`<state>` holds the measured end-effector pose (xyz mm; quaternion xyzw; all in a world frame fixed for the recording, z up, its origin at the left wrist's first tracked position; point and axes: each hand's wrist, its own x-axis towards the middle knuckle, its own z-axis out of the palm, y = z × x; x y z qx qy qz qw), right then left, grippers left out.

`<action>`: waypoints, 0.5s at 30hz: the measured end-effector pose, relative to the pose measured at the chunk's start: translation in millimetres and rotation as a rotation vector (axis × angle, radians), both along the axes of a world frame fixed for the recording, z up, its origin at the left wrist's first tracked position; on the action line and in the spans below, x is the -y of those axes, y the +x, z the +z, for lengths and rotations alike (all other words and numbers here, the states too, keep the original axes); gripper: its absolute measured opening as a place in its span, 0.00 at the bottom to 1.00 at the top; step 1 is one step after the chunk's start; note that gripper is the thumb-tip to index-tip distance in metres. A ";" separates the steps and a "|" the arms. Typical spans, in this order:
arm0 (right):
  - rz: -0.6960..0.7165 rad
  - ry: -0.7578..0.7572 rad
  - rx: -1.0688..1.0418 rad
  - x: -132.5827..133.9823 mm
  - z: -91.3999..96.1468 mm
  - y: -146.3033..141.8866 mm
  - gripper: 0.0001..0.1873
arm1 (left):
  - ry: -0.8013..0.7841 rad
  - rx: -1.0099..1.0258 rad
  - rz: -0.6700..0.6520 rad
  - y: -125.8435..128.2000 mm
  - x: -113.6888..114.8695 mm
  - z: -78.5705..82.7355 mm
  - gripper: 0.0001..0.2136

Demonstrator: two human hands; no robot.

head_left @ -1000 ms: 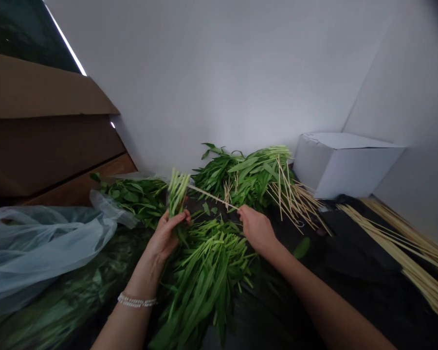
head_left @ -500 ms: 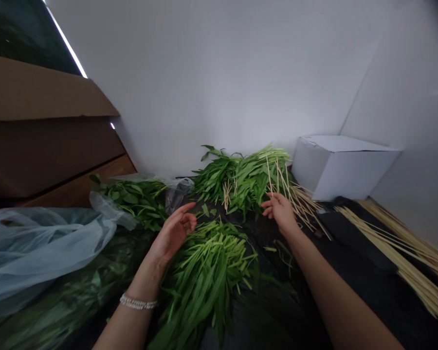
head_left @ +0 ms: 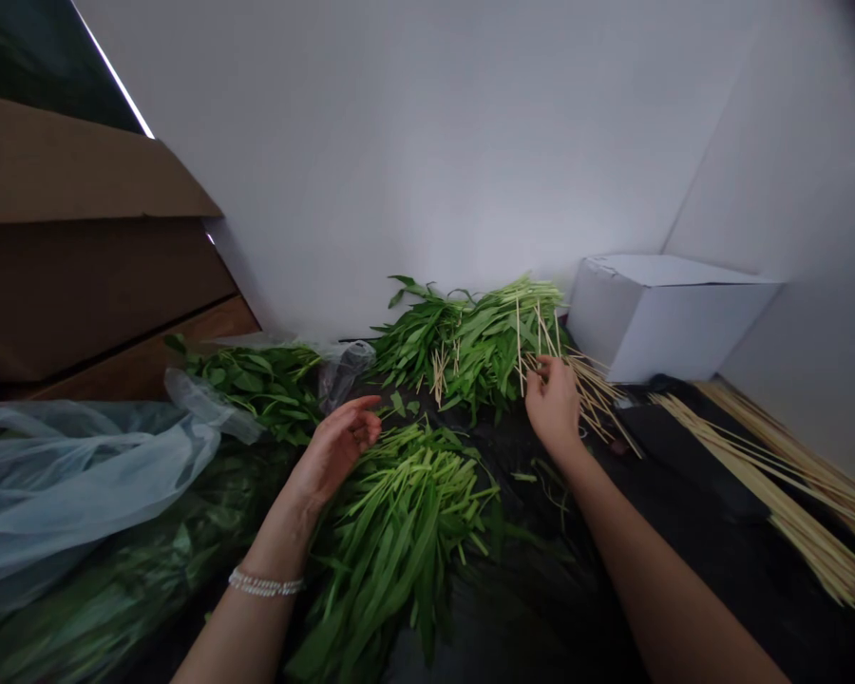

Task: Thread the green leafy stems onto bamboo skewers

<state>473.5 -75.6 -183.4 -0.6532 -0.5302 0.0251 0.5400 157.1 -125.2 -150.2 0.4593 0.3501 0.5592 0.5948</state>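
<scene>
My left hand point(head_left: 342, 442) hovers, palm inward and fingers loosely bent and apart, with nothing in it. Just to its right lies a loose bunch of leafy greens point(head_left: 420, 513) with long narrow leaves and pale cut stems. My right hand point(head_left: 554, 404) is at the back pile of leafy greens point(head_left: 491, 342), its fingertips pinched at the thin wooden sticks point(head_left: 519, 328) lying across it. How many sticks are between the fingers is hidden. More loose thin sticks point(head_left: 598, 404) fan out beside that hand.
Clear plastic bags point(head_left: 100, 475) with greens lie at the left, in front of a cardboard box point(head_left: 92, 294). A white box point(head_left: 670, 313) stands at the back right. Long bundles of sticks point(head_left: 784, 503) and a flat black object point(head_left: 698, 461) lie on the dark covering at the right.
My right hand has moved slightly up and right, and its fingers have closed in at the sticks. My left hand stays nearly in place; the view has shifted a little.
</scene>
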 end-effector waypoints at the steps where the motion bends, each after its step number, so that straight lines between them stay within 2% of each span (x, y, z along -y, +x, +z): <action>1: -0.035 0.037 0.078 2.8 2.9 -0.6 0.17 | -0.004 -0.019 0.007 0.7 -0.3 -0.6 0.17; 3: -0.040 0.081 0.171 8.1 7.9 -4.2 0.17 | -0.023 -0.086 0.043 1.7 -1.9 -3.3 0.17; 5: 0.042 0.091 0.246 11.9 10.8 -9.1 0.16 | -0.031 -0.224 0.101 1.7 -4.9 -8.4 0.16; 8: 0.193 0.031 0.344 13.7 11.2 -13.2 0.13 | 0.054 -0.604 0.224 -0.8 -10.3 -18.7 0.15; 10: 0.218 -0.055 0.386 12.9 10.0 -12.8 0.12 | 0.177 -0.919 0.284 -3.1 -12.8 -25.1 0.14; 12: 0.209 -0.154 0.426 11.8 8.6 -11.9 0.11 | 0.275 -1.177 0.262 -5.0 -13.7 -29.7 0.13; 15: 0.218 -0.248 0.487 11.5 6.2 -13.8 0.10 | 0.297 -1.368 0.127 -6.7 -13.3 -33.7 0.13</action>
